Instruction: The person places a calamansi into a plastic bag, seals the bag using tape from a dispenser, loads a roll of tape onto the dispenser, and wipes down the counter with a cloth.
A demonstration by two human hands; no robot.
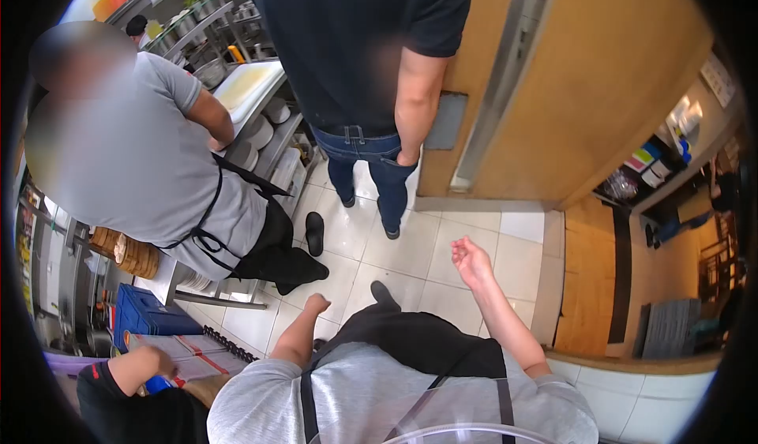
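My right hand (472,264) is held out over the pale tiled floor (448,248), palm turned up, fingers loosely bent and apart, with nothing in it. On the other side of my black apron (418,341), my left hand (318,303) hangs low above the tiles. Its fingers curl away from view, so whether it holds anything is hidden. Neither hand touches an object that I can see.
Ahead stands a person in a dark shirt (347,41). A person in grey (158,144) leans at a steel counter on the left. Bottom left, a dark-sleeved arm (130,369) lies near a spiral-bound book (193,355) and a blue crate (154,314). A wooden door (584,73) is at right.
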